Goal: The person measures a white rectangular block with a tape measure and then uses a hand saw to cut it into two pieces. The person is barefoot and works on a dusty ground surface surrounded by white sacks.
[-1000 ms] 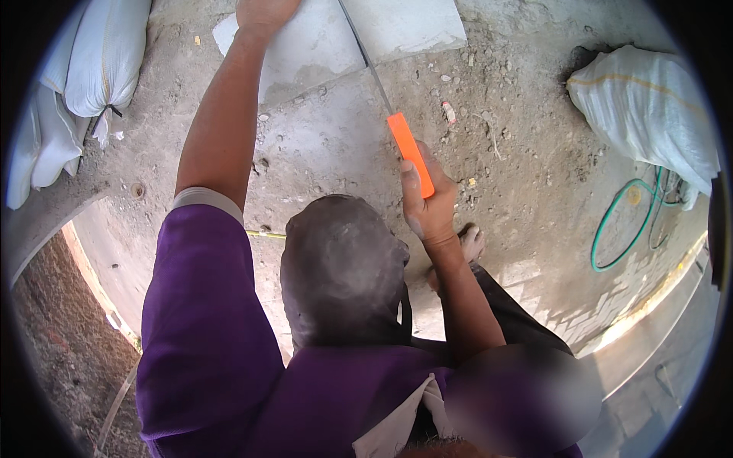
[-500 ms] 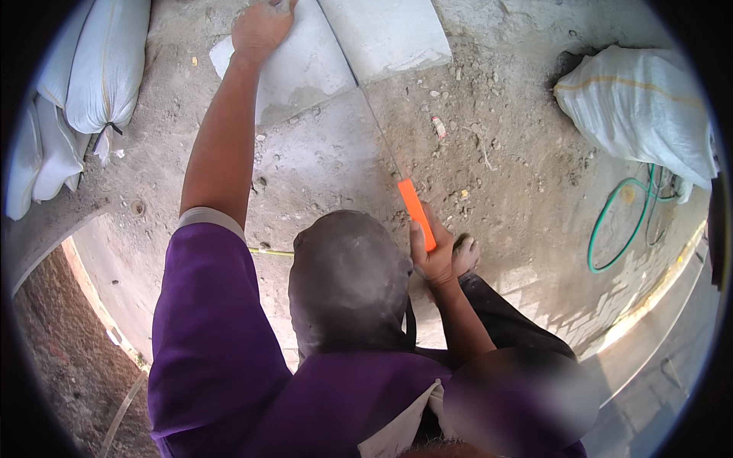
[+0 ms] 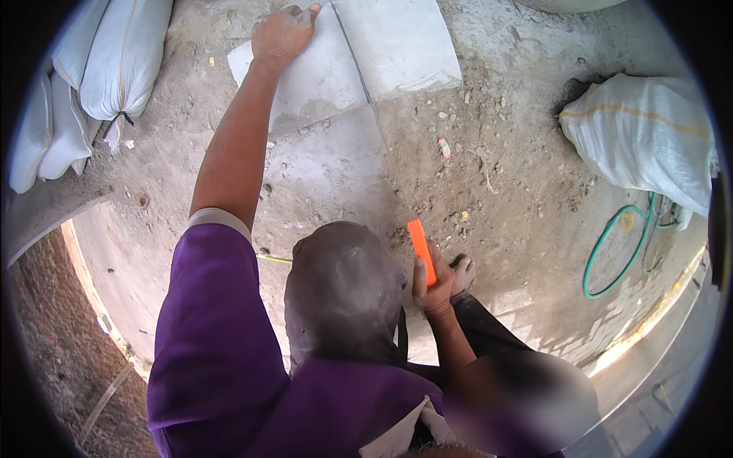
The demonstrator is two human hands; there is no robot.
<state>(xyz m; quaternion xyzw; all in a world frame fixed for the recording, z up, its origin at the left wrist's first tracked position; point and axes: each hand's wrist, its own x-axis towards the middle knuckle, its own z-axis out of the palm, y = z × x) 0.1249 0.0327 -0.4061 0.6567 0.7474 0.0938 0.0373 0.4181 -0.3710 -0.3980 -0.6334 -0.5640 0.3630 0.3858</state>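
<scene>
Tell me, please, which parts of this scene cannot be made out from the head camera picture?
- Right hand: its grip on the orange tool hides the tool's lower end.
- Lower right: a blurred patch hides what lies there.
- Grey hood: covers the ground below.
- Left hand on the pale slab: the slab's top is cut off by the rim.

**Clearance around the tile joint**

Open, gritty floor (image 3: 504, 175) is lying between the pale tiles (image 3: 397, 53) and the white sack (image 3: 649, 137), allowing free passage. The left hand (image 3: 282, 34) is occupying the tile's far corner. The right hand (image 3: 435, 286), gripping an orange tool (image 3: 420, 248), is crowding the near joint. Stacked sacks (image 3: 84, 84) are blocking the left; a green hose (image 3: 611, 259) is cluttering the right.
</scene>
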